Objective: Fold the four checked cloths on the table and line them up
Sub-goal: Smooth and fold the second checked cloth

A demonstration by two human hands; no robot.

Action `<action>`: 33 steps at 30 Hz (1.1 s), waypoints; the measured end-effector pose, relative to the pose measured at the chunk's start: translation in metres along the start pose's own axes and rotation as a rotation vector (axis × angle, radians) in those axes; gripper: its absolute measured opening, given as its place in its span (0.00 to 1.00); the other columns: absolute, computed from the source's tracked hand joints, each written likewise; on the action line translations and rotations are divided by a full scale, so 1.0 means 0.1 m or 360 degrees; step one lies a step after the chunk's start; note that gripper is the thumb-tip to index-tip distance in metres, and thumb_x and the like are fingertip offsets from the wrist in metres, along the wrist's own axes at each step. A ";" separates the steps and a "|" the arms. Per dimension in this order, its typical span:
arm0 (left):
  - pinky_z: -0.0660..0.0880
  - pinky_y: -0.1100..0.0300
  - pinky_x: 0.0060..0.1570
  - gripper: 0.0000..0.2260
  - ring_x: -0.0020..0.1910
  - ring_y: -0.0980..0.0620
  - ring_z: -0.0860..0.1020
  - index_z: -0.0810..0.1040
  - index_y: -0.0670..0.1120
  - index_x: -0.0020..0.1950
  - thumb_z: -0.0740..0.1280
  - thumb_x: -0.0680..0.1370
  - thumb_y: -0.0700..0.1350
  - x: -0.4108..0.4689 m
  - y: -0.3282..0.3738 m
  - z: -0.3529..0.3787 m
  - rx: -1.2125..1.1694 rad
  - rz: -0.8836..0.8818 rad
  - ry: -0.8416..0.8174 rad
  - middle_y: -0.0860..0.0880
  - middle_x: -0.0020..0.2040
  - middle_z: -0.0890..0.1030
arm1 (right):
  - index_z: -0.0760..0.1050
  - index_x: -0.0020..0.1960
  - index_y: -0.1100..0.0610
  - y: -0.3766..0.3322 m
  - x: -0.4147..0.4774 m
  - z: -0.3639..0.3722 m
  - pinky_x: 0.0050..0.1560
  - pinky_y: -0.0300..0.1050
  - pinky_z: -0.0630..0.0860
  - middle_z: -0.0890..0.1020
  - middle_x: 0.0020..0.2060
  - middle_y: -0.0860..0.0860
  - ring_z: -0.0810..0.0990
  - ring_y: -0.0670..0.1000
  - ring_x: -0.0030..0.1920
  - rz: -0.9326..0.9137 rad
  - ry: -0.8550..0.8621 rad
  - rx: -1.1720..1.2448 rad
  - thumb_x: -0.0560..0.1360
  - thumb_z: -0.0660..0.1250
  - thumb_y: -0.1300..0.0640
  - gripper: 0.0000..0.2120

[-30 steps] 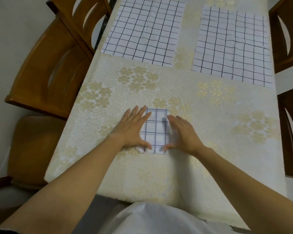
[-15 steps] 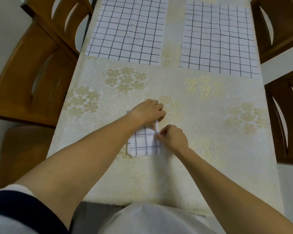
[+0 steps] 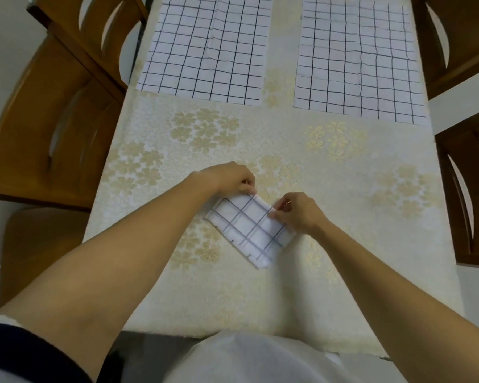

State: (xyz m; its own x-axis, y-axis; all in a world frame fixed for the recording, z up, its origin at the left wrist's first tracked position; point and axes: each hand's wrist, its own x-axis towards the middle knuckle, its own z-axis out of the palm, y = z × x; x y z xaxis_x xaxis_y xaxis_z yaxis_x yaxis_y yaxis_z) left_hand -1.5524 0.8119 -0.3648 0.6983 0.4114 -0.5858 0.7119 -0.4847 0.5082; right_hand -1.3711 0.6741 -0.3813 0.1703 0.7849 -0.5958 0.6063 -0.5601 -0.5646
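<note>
The counter (image 3: 351,275) is covered edge to edge by a cream tablecloth (image 3: 233,305) printed with clusters of gold flowers (image 3: 202,131). Three checked cloths are carried directly on this covering. Two are laid out flat and unfolded, side by side at the far end: the left unfolded cloth (image 3: 205,48) and the right unfolded cloth (image 3: 357,59). They are kept apart by a narrow strip of tablecloth, and their far edges are cut off by the frame. Crease lines are seen in both. A folded checked cloth (image 3: 249,230) is positioned nearer the near edge, about mid-width, well apart from the other two. It is set askew, with its sides diagonal to the counter edges.
</note>
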 end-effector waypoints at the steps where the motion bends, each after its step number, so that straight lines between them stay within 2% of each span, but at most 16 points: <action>1: 0.74 0.57 0.51 0.06 0.49 0.54 0.79 0.80 0.54 0.49 0.67 0.82 0.53 -0.01 -0.05 0.01 -0.0103 -0.0026 0.0054 0.56 0.49 0.81 | 0.80 0.47 0.53 0.02 0.03 -0.08 0.33 0.32 0.69 0.82 0.39 0.46 0.80 0.43 0.40 0.0005 0.0072 0.0058 0.72 0.77 0.50 0.09; 5: 0.75 0.59 0.51 0.07 0.49 0.56 0.80 0.83 0.50 0.53 0.68 0.82 0.51 -0.06 -0.16 0.19 -0.0371 -0.0115 0.0233 0.54 0.51 0.83 | 0.80 0.53 0.54 0.07 0.17 -0.25 0.37 0.35 0.71 0.84 0.45 0.51 0.82 0.49 0.45 -0.0090 0.0294 0.0094 0.73 0.77 0.51 0.12; 9: 0.76 0.59 0.50 0.08 0.49 0.53 0.80 0.83 0.48 0.55 0.69 0.81 0.50 -0.09 -0.20 0.40 -0.0519 -0.0164 0.0448 0.52 0.49 0.83 | 0.79 0.58 0.55 0.10 0.24 -0.18 0.48 0.43 0.75 0.84 0.51 0.54 0.81 0.54 0.51 -0.0108 0.0401 -0.0067 0.76 0.73 0.54 0.11; 10: 0.77 0.57 0.52 0.08 0.51 0.52 0.80 0.81 0.48 0.56 0.69 0.81 0.50 -0.10 -0.20 0.45 -0.0471 -0.0150 0.0522 0.51 0.51 0.82 | 0.78 0.61 0.55 0.10 0.22 -0.14 0.52 0.47 0.75 0.83 0.54 0.55 0.80 0.56 0.54 -0.0170 0.0508 -0.0264 0.77 0.73 0.55 0.14; 12: 0.74 0.54 0.59 0.11 0.58 0.50 0.76 0.78 0.49 0.62 0.69 0.81 0.49 -0.12 -0.14 0.57 -0.0247 -0.0125 0.0842 0.50 0.57 0.79 | 0.75 0.68 0.58 0.11 0.14 0.01 0.63 0.54 0.71 0.79 0.62 0.58 0.75 0.61 0.63 -0.0372 0.0800 -0.0681 0.76 0.72 0.57 0.21; 13: 0.71 0.54 0.64 0.14 0.62 0.49 0.73 0.77 0.49 0.66 0.68 0.81 0.48 -0.13 -0.08 0.65 -0.0133 -0.0150 0.1046 0.49 0.61 0.77 | 0.73 0.70 0.60 0.09 0.10 0.11 0.68 0.56 0.69 0.77 0.67 0.60 0.73 0.62 0.67 -0.0511 0.0899 -0.0720 0.77 0.71 0.59 0.23; 15: 0.66 0.53 0.72 0.17 0.69 0.47 0.69 0.74 0.46 0.72 0.65 0.82 0.45 -0.12 0.11 0.86 -0.0075 -0.0208 0.1271 0.47 0.69 0.74 | 0.67 0.75 0.63 0.01 -0.01 0.37 0.77 0.56 0.61 0.70 0.73 0.61 0.66 0.62 0.75 -0.0782 0.0857 -0.0624 0.81 0.64 0.61 0.24; 17: 0.59 0.53 0.78 0.22 0.77 0.48 0.64 0.66 0.42 0.78 0.62 0.84 0.43 -0.04 0.30 1.11 -0.0071 -0.0231 0.1155 0.46 0.77 0.68 | 0.60 0.78 0.64 -0.01 -0.06 0.61 0.79 0.54 0.54 0.64 0.77 0.61 0.59 0.59 0.79 -0.0844 0.0659 -0.0501 0.84 0.54 0.58 0.24; 19: 0.50 0.55 0.81 0.26 0.82 0.50 0.53 0.54 0.44 0.83 0.57 0.85 0.44 0.02 0.41 1.33 -0.0064 -0.0255 0.0981 0.49 0.83 0.56 | 0.53 0.80 0.63 0.07 -0.06 0.75 0.80 0.52 0.50 0.57 0.80 0.59 0.53 0.56 0.81 -0.0702 0.0495 -0.0451 0.85 0.47 0.54 0.26; 21: 0.41 0.55 0.81 0.26 0.83 0.51 0.44 0.44 0.46 0.83 0.49 0.87 0.46 0.01 0.39 1.44 -0.0041 -0.0277 0.0872 0.51 0.83 0.46 | 0.47 0.82 0.60 0.22 -0.02 0.79 0.81 0.53 0.47 0.50 0.81 0.54 0.45 0.52 0.81 -0.0609 0.0414 -0.0583 0.85 0.44 0.52 0.27; 23: 0.40 0.50 0.81 0.25 0.82 0.51 0.39 0.37 0.47 0.82 0.41 0.87 0.52 -0.08 0.33 1.48 0.0272 -0.0320 0.0893 0.50 0.83 0.40 | 0.42 0.82 0.56 0.34 0.03 0.75 0.80 0.53 0.42 0.45 0.82 0.50 0.39 0.50 0.81 -0.0600 0.0416 -0.0813 0.85 0.41 0.47 0.28; 25: 0.40 0.46 0.80 0.28 0.82 0.49 0.37 0.35 0.48 0.82 0.36 0.85 0.59 -0.13 0.26 1.49 0.0416 -0.0379 0.0885 0.51 0.83 0.36 | 0.38 0.82 0.54 0.42 0.04 0.65 0.80 0.52 0.38 0.40 0.81 0.49 0.35 0.50 0.80 -0.0544 0.0436 -0.0955 0.84 0.38 0.42 0.31; 28: 0.39 0.43 0.79 0.32 0.81 0.48 0.34 0.32 0.51 0.82 0.33 0.82 0.65 -0.16 0.16 1.45 0.0445 -0.0451 0.0831 0.53 0.82 0.33 | 0.34 0.81 0.52 0.57 -0.03 0.46 0.80 0.54 0.36 0.35 0.80 0.47 0.32 0.51 0.79 -0.0397 0.0473 -0.0988 0.83 0.37 0.39 0.31; 31: 0.37 0.43 0.79 0.31 0.80 0.49 0.33 0.31 0.52 0.81 0.31 0.82 0.64 -0.29 0.09 1.41 0.0406 -0.0472 0.0798 0.54 0.82 0.32 | 0.30 0.80 0.50 0.74 -0.12 0.26 0.79 0.57 0.36 0.32 0.79 0.47 0.28 0.52 0.78 -0.0234 0.0407 -0.0951 0.82 0.33 0.38 0.31; 33: 0.36 0.45 0.79 0.28 0.80 0.48 0.32 0.33 0.51 0.82 0.34 0.84 0.60 -0.31 0.12 1.32 0.0240 -0.0544 0.0865 0.53 0.81 0.32 | 0.30 0.80 0.51 0.64 -0.10 0.21 0.79 0.57 0.36 0.33 0.80 0.49 0.29 0.55 0.78 -0.0110 0.0452 -0.0821 0.82 0.33 0.39 0.31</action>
State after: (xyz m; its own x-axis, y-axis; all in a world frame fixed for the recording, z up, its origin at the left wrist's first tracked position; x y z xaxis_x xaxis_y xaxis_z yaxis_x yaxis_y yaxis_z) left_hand -1.5752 0.6920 -0.4238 0.4013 0.8734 -0.2760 0.9095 -0.3442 0.2333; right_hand -1.3501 0.6248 -0.4241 0.2751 0.8949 -0.3513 0.9105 -0.3598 -0.2036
